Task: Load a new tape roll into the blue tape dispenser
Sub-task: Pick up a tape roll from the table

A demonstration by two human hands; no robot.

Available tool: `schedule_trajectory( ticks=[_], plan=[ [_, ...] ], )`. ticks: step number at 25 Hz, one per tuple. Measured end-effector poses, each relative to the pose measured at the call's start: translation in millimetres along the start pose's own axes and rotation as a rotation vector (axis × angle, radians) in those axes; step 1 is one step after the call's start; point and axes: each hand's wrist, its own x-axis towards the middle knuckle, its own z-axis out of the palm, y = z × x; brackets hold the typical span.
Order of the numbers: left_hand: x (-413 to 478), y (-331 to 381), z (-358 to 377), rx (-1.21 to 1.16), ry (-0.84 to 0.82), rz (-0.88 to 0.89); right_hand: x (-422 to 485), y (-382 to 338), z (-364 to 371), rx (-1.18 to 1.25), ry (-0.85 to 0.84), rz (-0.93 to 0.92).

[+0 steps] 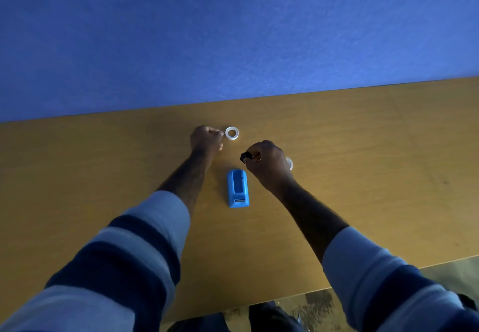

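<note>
The dispenser (237,189) lies on the desk (363,137) between the forearms, its well facing up and seemingly empty, ready for a roll; the roll (232,133) lies flat farther off, just beside the left hand (207,138), whose fingers curl at its rim, though I cannot tell whether they pinch anything; the right hand (267,161) pinches a black piece (245,156) above the dispenser's far end — likely the spindle, held ready for threading; a second whitish ring (289,163) peeks from behind that hand.

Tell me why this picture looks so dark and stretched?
Head view: dim, bluish light, no glare; tan wooden table's far edge runs slanted; striped sleeves near the lens look stretched and soft; blue plastic tape dispenser and white tape ring look fairly sharp.
</note>
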Motion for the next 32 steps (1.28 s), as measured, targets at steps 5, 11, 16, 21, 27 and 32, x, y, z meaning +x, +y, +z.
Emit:
schedule_trajectory(
  ticks=[5, 11, 16, 21, 27, 32],
  plan=[
    [-55, -11, -22, -0.248, -0.264, 0.006, -6, -11, 0, 0.062, -0.020, 0.017],
    [-95, -22, -40, -0.349, -0.468, -0.150, -26, -21, 1, 0.229, -0.052, 0.049],
    [-116, -19, -46, -0.442, -0.449, -0.168, -41, -24, 3, 0.408, -0.081, 0.080],
    [-123, -16, -50, -0.463, -0.449, -0.114, -47, -23, -1, 0.545, -0.126, 0.163],
    [-123, -19, -52, -0.464, -0.439, -0.150, -49, -24, -2, 0.611, -0.142, 0.182],
    [-121, -21, -51, -0.428, -0.409, -0.168, -43, -15, 3, 0.554, -0.132, 0.191]
  ],
)
